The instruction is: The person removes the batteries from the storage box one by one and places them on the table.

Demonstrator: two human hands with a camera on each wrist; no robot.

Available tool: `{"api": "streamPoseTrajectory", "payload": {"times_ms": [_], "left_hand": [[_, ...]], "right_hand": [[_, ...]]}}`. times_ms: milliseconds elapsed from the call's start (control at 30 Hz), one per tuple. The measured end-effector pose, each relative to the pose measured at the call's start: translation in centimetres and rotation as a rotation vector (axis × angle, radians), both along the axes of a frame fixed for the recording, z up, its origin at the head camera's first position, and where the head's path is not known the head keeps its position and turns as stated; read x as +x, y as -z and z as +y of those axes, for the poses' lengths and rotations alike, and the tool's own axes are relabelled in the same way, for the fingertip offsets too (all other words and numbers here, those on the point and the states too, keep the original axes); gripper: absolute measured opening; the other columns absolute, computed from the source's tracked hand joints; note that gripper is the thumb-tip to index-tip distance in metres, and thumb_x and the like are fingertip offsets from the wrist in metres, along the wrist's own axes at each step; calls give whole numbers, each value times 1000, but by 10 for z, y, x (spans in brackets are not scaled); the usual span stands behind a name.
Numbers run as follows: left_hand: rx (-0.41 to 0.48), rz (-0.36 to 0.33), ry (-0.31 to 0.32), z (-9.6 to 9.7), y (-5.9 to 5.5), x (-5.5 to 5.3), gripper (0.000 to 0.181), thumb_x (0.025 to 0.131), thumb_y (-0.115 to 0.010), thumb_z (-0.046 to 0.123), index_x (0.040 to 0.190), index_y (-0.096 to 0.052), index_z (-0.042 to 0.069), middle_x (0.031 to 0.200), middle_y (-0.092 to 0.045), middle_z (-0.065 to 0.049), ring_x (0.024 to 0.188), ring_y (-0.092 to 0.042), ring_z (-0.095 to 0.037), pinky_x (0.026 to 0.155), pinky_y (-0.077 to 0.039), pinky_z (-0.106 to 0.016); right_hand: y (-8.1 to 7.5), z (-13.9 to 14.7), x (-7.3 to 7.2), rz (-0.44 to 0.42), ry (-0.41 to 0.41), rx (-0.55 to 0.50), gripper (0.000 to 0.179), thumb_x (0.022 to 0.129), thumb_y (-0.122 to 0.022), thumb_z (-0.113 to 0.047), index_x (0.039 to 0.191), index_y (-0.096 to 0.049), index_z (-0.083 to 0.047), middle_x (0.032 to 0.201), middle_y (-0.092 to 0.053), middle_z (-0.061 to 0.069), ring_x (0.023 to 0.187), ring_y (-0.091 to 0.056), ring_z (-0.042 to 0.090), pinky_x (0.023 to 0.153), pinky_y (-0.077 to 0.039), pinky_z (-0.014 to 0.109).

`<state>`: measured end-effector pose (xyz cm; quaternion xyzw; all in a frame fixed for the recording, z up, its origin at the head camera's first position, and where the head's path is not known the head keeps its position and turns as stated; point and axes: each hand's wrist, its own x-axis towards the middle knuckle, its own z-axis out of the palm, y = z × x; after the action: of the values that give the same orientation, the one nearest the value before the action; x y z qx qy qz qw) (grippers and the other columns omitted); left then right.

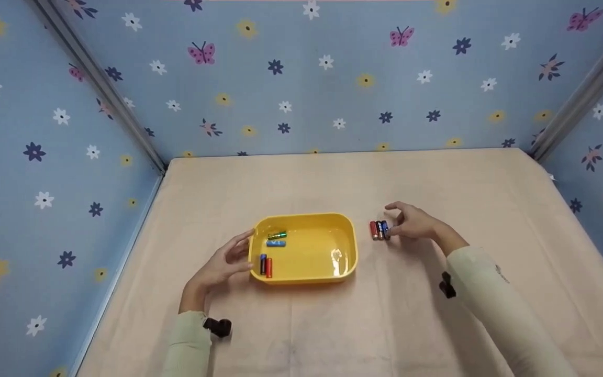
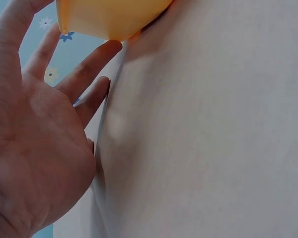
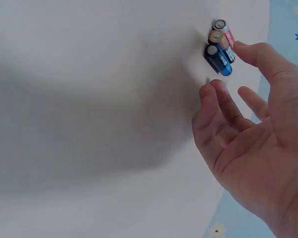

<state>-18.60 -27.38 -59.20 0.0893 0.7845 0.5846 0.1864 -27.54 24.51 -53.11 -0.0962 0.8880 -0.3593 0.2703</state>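
Note:
My left hand [image 1: 223, 264] is at the left end of a yellow tray [image 1: 304, 280], fingers spread and fairly straight, tips at its outer wall. Inside the tray's left part lie a green battery [image 1: 277, 235], a light blue battery [image 1: 276, 243], a blue-and-black battery [image 1: 263, 264] and a red battery [image 1: 269, 268]. To the right of the tray, a red battery [image 1: 373, 230], a dark battery [image 1: 380, 230] and a blue battery [image 3: 218, 60] lie side by side on the cloth. Beside them is my right hand [image 1: 412, 222], thumb and fingers apart, gripping nothing.
A pale cloth [image 1: 333, 324] covers the table under the tray and batteries. Blue patterned panels [image 1: 306, 78] stand behind the table and along both sides, with grey metal posts [image 1: 97, 78] at the corners. Each wrist carries a small black camera [image 1: 219, 327].

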Motion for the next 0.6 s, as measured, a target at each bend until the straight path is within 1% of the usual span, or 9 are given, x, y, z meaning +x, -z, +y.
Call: {"api": "streamPoseTrajectory", "payload": {"times_ms": [67,133,267,433,533,600], "left_hand": [[-2,-1,-3,0,-1,0,90,104,-82,17,179,-33,17,182,-39,-23,171,-36,-47,142,-20,-70],[-11,-8,-12,1,-2,0,90,104,-83,18,179,-33,18,182,-39,-23,172,-35,-47,142,-19,-71],[-13,-19,-33,3,-2,0,90,104,-83,18,179,-34,18,183,-38,-22,173,-33,-46,143,-16,-71],[-18,2,-43,5,0,2,89,103,-83,18,178,-35,20,182,-42,-20,170,-38,-45,143,-18,-71],[-24,41,-24,5,1,4,88,105,-81,16,179,-34,18,181,-43,-21,168,-41,-46,142,-22,-71],[-20,59,-6,4,1,5,87,106,-79,15,179,-32,17,182,-40,-20,169,-40,-46,142,-24,-70]], "right_hand": [[-5,3,-1,8,-2,8,79,103,-75,-15,171,-37,0,121,-68,19,95,-63,19,73,-56,28],[-8,5,-1,24,-7,15,76,103,-74,-15,170,-40,-1,125,-67,23,99,-64,22,74,-59,30],[-9,4,-3,55,-20,27,69,105,-73,-15,167,-46,-2,130,-68,26,102,-66,23,79,-62,34],[-5,-1,-5,101,-25,-13,62,106,-71,-11,164,-52,-1,125,-69,25,101,-68,24,82,-63,36],[-4,-6,-6,129,-20,-58,59,106,-69,-9,162,-54,1,120,-70,23,96,-68,23,79,-62,33],[-5,-10,-7,153,-18,-85,57,106,-69,-8,161,-56,2,118,-71,22,93,-65,21,77,-59,28]]}}
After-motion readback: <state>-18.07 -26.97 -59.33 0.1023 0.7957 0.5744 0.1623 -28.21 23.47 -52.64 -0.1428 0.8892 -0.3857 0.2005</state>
